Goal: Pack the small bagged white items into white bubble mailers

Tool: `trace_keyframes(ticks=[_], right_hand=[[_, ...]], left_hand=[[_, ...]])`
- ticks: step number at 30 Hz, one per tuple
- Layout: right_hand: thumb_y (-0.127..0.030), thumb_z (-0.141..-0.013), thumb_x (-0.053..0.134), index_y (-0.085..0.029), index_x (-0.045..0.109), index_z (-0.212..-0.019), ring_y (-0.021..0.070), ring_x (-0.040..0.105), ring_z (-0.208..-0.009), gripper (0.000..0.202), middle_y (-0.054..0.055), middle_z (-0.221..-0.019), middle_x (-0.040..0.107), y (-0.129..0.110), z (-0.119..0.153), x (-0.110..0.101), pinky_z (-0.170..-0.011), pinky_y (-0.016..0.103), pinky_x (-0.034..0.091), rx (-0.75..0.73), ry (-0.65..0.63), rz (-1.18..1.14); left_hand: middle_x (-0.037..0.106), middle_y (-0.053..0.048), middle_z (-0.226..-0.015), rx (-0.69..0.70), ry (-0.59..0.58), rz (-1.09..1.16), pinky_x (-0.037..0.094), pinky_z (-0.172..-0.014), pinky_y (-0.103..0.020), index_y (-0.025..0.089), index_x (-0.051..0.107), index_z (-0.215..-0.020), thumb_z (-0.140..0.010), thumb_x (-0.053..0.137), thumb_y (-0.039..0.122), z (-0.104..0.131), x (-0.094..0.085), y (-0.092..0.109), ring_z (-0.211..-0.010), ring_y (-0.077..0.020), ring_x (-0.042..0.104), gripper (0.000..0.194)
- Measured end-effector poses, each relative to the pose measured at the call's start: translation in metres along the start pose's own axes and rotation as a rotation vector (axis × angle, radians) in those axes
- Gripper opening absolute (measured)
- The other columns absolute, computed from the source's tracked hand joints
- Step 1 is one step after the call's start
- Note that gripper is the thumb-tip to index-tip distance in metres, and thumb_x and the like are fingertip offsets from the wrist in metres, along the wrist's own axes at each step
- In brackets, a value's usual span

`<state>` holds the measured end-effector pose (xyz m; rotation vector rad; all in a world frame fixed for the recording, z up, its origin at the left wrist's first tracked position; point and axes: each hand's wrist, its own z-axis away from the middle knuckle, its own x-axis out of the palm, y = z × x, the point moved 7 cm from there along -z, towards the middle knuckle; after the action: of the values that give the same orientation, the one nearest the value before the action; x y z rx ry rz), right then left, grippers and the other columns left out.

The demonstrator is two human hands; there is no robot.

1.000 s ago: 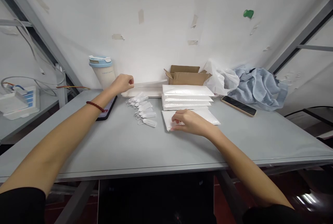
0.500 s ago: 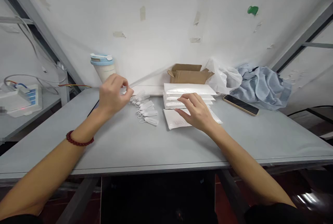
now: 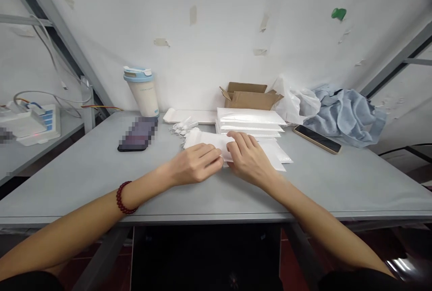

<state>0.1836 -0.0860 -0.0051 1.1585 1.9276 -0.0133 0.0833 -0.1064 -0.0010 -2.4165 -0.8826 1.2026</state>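
Note:
A flat white packet [image 3: 204,138] lies slantwise between my two hands, low over the table. My left hand [image 3: 195,163] is closed along its near edge, fingers curled and thumb tucked under. Bent over the packet's right part, my right hand [image 3: 249,158] grips it with curled fingers; the fingertips are partly hidden. Under and beside the right hand, more white packet material [image 3: 278,152] rests on the table. Behind it is a stack of white packets [image 3: 249,116]. Small clear tags with white loops [image 3: 184,125] sit just beyond the held packet, partly covered by it.
On the left stand a blue-lidded cup [image 3: 143,95] and a dark phone [image 3: 138,134]. A white pouch [image 3: 191,115] lies along the wall. Farther right are an open cardboard box [image 3: 251,99], a plastic bag [image 3: 297,104], another phone [image 3: 317,139] and blue cloth [image 3: 347,115].
My left hand has come down and right from in front of the cup. Both hands are now closed on a white packet, which extends left over the tags. The view has shifted slightly.

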Motion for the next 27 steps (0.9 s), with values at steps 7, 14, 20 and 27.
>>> trace_keyframes(ticks=[7, 14, 20, 27], right_hand=[[-0.006, -0.076, 0.045, -0.013, 0.055, -0.082, 0.0257, 0.046, -0.084, 0.013, 0.016, -0.098, 0.057, 0.021, 0.004, 0.018, -0.066, 0.034, 0.038, 0.015, -0.088, 0.029], [-0.014, -0.073, 0.054, -0.014, 0.052, -0.089, 0.0294, 0.047, -0.096, 0.016, 0.019, -0.111, 0.054, 0.014, 0.004, 0.018, -0.076, 0.038, 0.041, 0.025, -0.161, -0.169], [-0.032, -0.066, 0.061, -0.017, 0.044, -0.101, 0.0387, 0.028, -0.127, 0.042, 0.024, -0.137, 0.032, 0.012, 0.003, 0.020, -0.096, 0.053, 0.031, 0.086, -0.273, -0.399], [-0.035, -0.063, 0.064, -0.019, 0.045, -0.101, 0.0353, 0.034, -0.122, 0.046, 0.020, -0.132, 0.037, 0.012, 0.003, 0.019, -0.098, 0.052, 0.027, 0.100, -0.301, -0.477]], left_hand=[[0.064, -0.010, -0.100, -0.899, 0.008, 0.359, 0.047, -0.082, -0.039, 0.015, 0.062, -0.091, -0.082, 0.053, 0.028, 0.032, 0.014, -0.076, -0.095, -0.0231, 0.056, 0.017], [0.067, -0.007, -0.085, -1.488, -0.199, 1.451, 0.048, -0.073, -0.029, 0.012, 0.068, -0.089, -0.072, 0.063, 0.026, 0.065, 0.056, -0.080, -0.079, -0.0170, 0.061, 0.022], [0.069, -0.003, -0.078, -1.443, -0.239, 1.523, 0.049, -0.068, -0.029, 0.015, 0.068, -0.087, -0.069, 0.069, 0.022, 0.049, 0.057, -0.055, -0.073, -0.0164, 0.063, 0.019], [0.071, -0.006, -0.088, -1.385, -0.225, 1.532, 0.051, -0.076, -0.032, 0.013, 0.067, -0.092, -0.068, 0.071, 0.025, 0.041, 0.059, -0.042, -0.083, -0.0204, 0.066, 0.027]])
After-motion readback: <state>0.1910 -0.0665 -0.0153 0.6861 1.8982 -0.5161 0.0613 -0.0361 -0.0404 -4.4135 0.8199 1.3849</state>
